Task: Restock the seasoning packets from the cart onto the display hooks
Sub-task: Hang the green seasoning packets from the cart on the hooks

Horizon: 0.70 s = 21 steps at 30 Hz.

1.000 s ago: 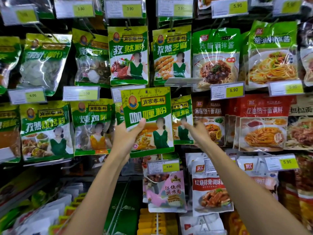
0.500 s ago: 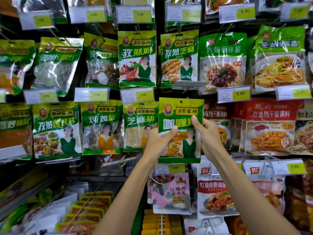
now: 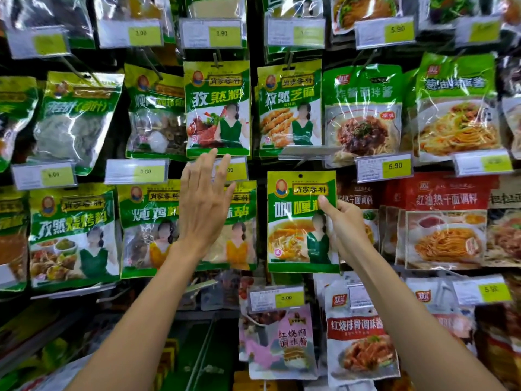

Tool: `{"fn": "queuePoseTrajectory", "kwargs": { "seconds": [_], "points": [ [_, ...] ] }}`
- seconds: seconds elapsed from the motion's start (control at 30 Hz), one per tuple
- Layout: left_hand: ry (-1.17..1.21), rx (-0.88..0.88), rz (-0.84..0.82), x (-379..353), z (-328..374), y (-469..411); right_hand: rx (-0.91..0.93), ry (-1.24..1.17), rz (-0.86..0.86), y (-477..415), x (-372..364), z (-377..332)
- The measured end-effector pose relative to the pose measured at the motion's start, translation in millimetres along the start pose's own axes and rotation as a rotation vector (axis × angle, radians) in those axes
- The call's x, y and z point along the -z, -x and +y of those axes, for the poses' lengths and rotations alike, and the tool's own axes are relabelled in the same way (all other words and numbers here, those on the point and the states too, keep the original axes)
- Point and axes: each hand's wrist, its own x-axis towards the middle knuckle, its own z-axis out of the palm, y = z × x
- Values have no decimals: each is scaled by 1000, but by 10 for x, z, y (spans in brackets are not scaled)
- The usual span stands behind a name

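Note:
A green and yellow curry seasoning packet (image 3: 296, 221) with a hang hole at its top is held upright in front of the display wall. My right hand (image 3: 342, 224) pinches its right edge, thumb on the front. Above the packet a tilted price-tag holder (image 3: 306, 151) sticks out on a hook arm. My left hand (image 3: 204, 201) is off the packet, fingers straight and spread, raised in front of the yellow price tag (image 3: 235, 170) and the packets to the left. The hook itself is hard to make out.
Green seasoning packets (image 3: 217, 108) hang in rows on the left and middle. Noodle sauce packets (image 3: 362, 114) in green and red (image 3: 445, 218) fill the right. Pink and white packets (image 3: 282, 340) hang below. Price tags (image 3: 383, 168) jut out on hook ends.
My left hand let go of the curry packet and moved up and left with its fingers spread. My right hand alone now holds the packet, which shifted right.

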Motion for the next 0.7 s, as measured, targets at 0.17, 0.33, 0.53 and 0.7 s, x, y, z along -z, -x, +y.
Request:
{"fn": "queuePoseTrajectory", "kwargs": {
  "seconds": [0.17,0.33,0.53,0.7],
  "points": [
    [40,-14,30,-67,-49,-15,-48,-26,41,-142,16,26],
    [100,-51,39,-75,-81,-51,-54,-37,68,-230,104,19],
    [121,-24,57,-67,-62,-58,-37,-5,46,-248,121,32],
    [129,-6,53,-50,-52,-66,-67,-1,46,-351,96,85]
  ]
}}
